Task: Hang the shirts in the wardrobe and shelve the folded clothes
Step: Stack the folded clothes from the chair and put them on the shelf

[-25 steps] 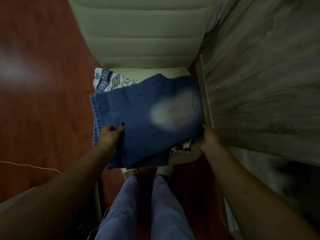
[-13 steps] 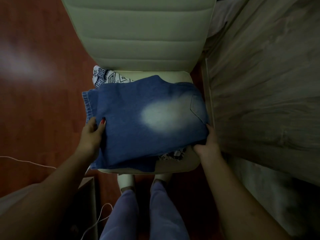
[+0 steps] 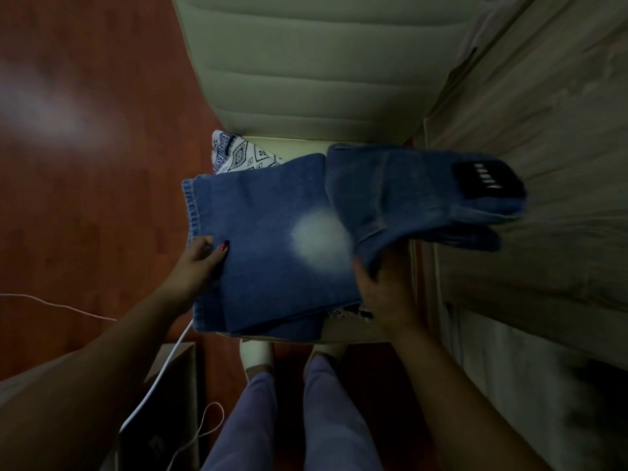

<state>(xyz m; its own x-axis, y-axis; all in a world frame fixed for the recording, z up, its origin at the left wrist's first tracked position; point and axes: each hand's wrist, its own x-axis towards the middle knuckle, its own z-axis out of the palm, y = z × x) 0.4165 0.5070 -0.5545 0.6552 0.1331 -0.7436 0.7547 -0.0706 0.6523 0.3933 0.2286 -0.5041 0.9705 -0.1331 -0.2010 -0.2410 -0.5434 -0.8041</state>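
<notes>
Head-camera view: a person standing at a cream chair (image 3: 306, 79) handles folded denim in dim light. Left hand (image 3: 200, 263) grips the left edge of the folded blue jeans (image 3: 272, 253), thumb on top, fingers tucked beneath. Right hand (image 3: 384, 294) is closed around the lower edge of a second denim piece (image 3: 407, 195), held up above and to its right, a dark label showing at the far end. A patterned white garment (image 3: 238, 156) lies beyond the left hand, under the jeans. A wood-grain wardrobe panel (image 3: 543, 164) stands just right of the right hand.
</notes>
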